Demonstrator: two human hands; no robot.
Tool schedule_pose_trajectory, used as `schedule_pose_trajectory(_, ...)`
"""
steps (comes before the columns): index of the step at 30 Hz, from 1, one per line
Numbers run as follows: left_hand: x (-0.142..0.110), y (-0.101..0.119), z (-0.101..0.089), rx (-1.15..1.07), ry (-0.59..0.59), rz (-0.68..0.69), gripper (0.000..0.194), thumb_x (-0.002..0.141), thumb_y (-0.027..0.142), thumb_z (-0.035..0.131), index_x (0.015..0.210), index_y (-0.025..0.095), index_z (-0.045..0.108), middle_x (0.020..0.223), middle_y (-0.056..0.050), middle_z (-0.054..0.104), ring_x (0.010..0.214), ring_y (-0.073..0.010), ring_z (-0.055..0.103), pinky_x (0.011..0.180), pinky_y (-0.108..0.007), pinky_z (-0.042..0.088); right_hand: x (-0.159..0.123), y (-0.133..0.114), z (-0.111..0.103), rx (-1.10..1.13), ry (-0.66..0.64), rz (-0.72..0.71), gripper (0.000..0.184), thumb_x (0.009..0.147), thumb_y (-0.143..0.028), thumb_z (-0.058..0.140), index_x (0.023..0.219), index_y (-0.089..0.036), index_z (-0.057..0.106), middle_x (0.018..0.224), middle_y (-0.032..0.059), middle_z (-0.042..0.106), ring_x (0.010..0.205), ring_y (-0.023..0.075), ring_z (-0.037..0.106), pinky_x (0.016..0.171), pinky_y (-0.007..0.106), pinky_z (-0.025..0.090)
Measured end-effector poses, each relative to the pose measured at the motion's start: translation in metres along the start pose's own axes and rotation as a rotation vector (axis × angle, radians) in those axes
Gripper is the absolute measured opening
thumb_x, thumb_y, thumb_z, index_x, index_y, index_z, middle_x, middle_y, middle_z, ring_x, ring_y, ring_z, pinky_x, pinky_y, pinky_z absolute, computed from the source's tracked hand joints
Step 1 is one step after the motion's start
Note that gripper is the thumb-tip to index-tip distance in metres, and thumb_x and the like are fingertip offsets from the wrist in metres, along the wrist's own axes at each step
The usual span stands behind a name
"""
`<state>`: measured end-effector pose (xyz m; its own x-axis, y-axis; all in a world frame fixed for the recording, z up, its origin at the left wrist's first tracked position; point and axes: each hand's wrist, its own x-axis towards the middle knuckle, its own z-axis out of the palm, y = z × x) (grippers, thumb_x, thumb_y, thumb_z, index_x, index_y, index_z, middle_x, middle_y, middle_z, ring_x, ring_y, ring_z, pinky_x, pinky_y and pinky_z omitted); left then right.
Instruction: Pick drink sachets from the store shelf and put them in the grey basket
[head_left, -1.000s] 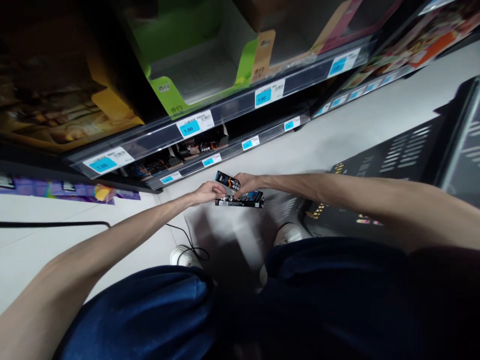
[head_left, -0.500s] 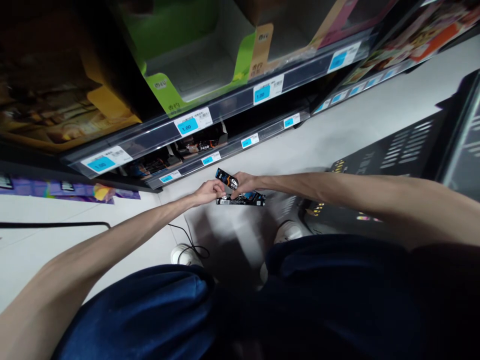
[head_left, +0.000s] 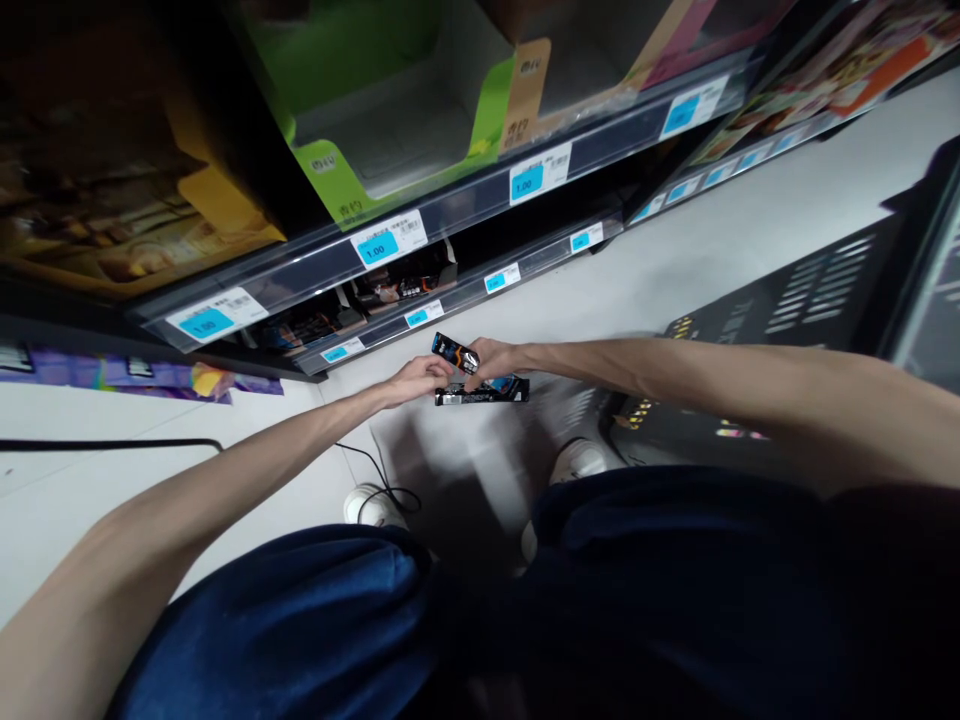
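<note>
Packet: small, black with blue and orange marks; tilted, just over the far side of the dark box, left of its middle.
Right hand: on my feed, closed narrow on the packet's right end; exact finger placement too small to read.
Left hand: fingers curled at the box's left end, tips just beside the packet; I can't tell if they grip the box.
Box: long, narrow, lying left to right, on the near side of the lower shelf; can't tell what bears it.
Weight: I'd guess packet light, box light too.
Stiffness: wrapper probably thin film with some give; box probably thin card, could bow if squeezed mid-length.
Slip: packet's sheen reads slick to me; I'd want full finger pads on it.
Fragility: packet's contents unseen; I'd go gentle, no crushing.
Hold: I'd pinch the packet by one end and support the box at both short ends.
</note>
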<state>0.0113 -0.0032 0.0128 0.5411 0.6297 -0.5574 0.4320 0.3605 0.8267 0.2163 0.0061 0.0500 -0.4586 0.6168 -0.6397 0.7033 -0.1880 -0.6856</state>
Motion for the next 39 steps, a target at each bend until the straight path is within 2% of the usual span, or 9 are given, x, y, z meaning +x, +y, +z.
schedule_pose_trajectory(9,0.003,-0.006,-0.002,0.005,0.0,0.088,0.029,0.06,0.012,0.067,0.089,0.014,0.063,0.071,0.002,0.06,0.065,-0.0094,0.056,0.063,-0.022,0.045,-0.002,-0.005,0.002,-0.016,0.046,0.058,0.028,0.055,-0.026,0.08,0.07,-0.015,0.06,0.059,-0.0058,0.055,0.058,0.0108,0.052,0.052,0.021,0.035)
schedule_pose_trajectory(17,-0.001,-0.007,0.002,0.015,0.03,0.073,0.029,0.058,0.009,0.069,0.086,0.014,0.063,0.071,0.002,0.061,0.063,-0.0087,0.056,0.06,-0.021,0.045,0.001,0.004,0.007,0.046,0.029,0.005,0.032,0.058,-0.036,0.08,0.072,-0.015,0.061,0.061,-0.0052,0.055,0.058,0.01,0.05,0.053,0.022,0.037)
schedule_pose_trajectory(22,-0.001,-0.006,0.001,0.019,0.049,0.065,0.031,0.058,0.011,0.07,0.088,0.015,0.061,0.068,0.003,0.061,0.062,-0.0089,0.056,0.061,-0.021,0.044,0.004,0.005,0.008,0.035,0.039,0.0,0.03,0.055,-0.033,0.08,0.07,-0.015,0.061,0.06,-0.0051,0.055,0.059,0.0105,0.05,0.052,0.022,0.036)
schedule_pose_trajectory(30,-0.002,-0.007,-0.003,0.014,-0.035,0.059,0.046,0.061,0.016,0.074,0.104,0.015,0.058,0.075,0.002,0.063,0.065,-0.0114,0.059,0.061,-0.024,0.047,0.006,0.004,0.008,0.053,0.102,-0.013,0.029,0.054,-0.027,0.081,0.073,-0.013,0.064,0.063,-0.0032,0.056,0.06,0.0116,0.051,0.053,0.023,0.039)
schedule_pose_trajectory(35,-0.002,-0.008,-0.002,0.03,0.005,0.061,0.042,0.06,0.014,0.074,0.099,0.016,0.059,0.066,0.005,0.062,0.061,-0.0112,0.058,0.059,-0.023,0.047,0.008,0.003,0.006,0.035,0.085,-0.015,0.029,0.053,-0.027,0.081,0.073,-0.014,0.064,0.062,-0.0038,0.056,0.061,0.0123,0.052,0.054,0.024,0.039)
schedule_pose_trajectory(39,-0.002,-0.006,-0.003,0.02,-0.014,0.037,0.041,0.058,0.01,0.072,0.097,0.016,0.061,0.066,0.004,0.063,0.061,-0.0115,0.059,0.06,-0.023,0.048,0.01,0.006,0.006,0.034,0.052,0.008,0.034,0.053,-0.029,0.082,0.078,-0.013,0.066,0.061,-0.0056,0.057,0.059,0.0105,0.051,0.053,0.022,0.039)
